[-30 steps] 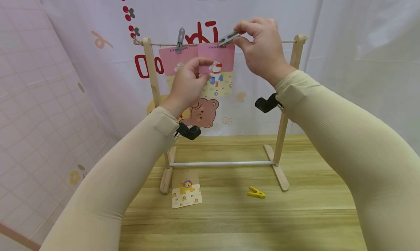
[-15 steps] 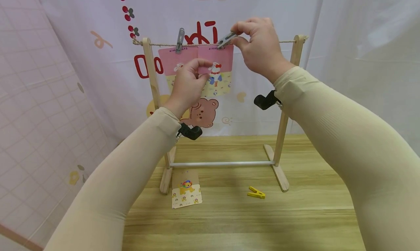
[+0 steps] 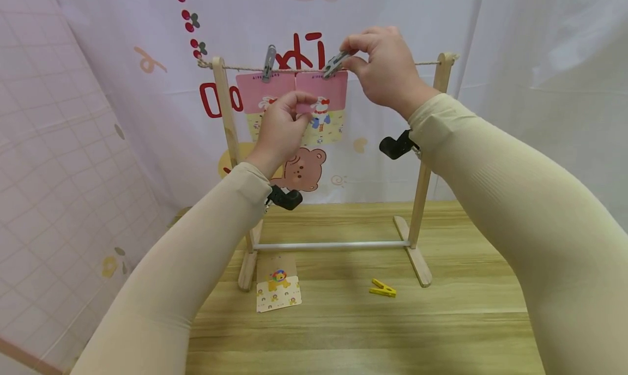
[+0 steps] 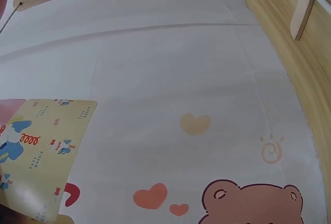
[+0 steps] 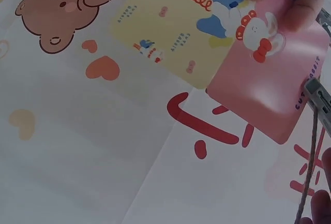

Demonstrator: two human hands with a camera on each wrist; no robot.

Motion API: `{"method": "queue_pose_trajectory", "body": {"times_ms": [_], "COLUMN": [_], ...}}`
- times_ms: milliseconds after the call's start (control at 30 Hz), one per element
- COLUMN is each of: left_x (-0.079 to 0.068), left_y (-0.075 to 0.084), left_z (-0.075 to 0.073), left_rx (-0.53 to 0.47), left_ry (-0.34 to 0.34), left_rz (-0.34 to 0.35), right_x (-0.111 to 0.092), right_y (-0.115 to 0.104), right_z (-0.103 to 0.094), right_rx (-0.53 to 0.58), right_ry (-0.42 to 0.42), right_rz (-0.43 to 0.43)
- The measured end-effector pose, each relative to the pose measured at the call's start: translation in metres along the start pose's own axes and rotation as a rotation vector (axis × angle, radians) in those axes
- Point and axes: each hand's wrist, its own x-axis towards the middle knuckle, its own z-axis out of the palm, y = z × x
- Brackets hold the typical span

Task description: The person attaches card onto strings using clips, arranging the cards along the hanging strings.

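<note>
My right hand (image 3: pixel 387 64) pinches a grey clothespin (image 3: pixel 336 64) between thumb and fingers. Its lower end sits at the rope and the top edge of the right-hand rabbit card (image 3: pixel 331 94). With thumb and index finger, my left hand (image 3: pixel 284 127) holds that pink and yellow card near its left side; the exact contact is partly hidden. A second rabbit card (image 3: pixel 250 91) hangs to the left, under another grey clothespin (image 3: pixel 269 64), partly behind my left hand. In the right wrist view, the clothespin (image 5: pixel 319 102) overlaps the card's (image 5: pixel 269 100) lettered edge.
The rope (image 3: pixel 392 65) runs between two wooden posts (image 3: pixel 444 75) joined low down by a white rod (image 3: pixel 333 245). On the wooden table (image 3: pixel 343 331) lie a lion card (image 3: pixel 278 290) and a yellow clothespin (image 3: pixel 382 288). A printed curtain (image 3: pixel 363 173) hangs behind.
My right hand has moved slightly left, and the grey clothespin in it now tilts more steeply. The rope and cards sit slightly lower. My left hand has barely moved.
</note>
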Motion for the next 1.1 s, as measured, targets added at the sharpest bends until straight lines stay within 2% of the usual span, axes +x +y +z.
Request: {"method": "queue_pose_trajectory", "body": {"times_ms": [300,467,900,1100], "left_x": [-0.0021,-0.0029,-0.0041,-0.004], "left_y": [-0.0057,-0.0066,-0.0081,-0.0081], "left_z": [0.0031,0.0046,0.0062,0.0066], "left_rx": [0.015,-0.005,-0.019,-0.023], "left_ry": [0.004,0.009,0.016,0.019], "left_rz": [0.013,0.02,0.029,0.037], "right_x": [0.0067,0.0071,0.0073,0.0082], "right_y": [-0.0011,-0.0025,-0.0053,-0.0074], "right_z": [-0.0052,-0.0057,0.0014,0.0038], "right_rx": [-0.007,-0.017,0.037,0.044], "right_ry": [-0.1,-0.129,-0.124,-0.145], "right_rz": [0.016,0.013,-0.005,0.046]}}
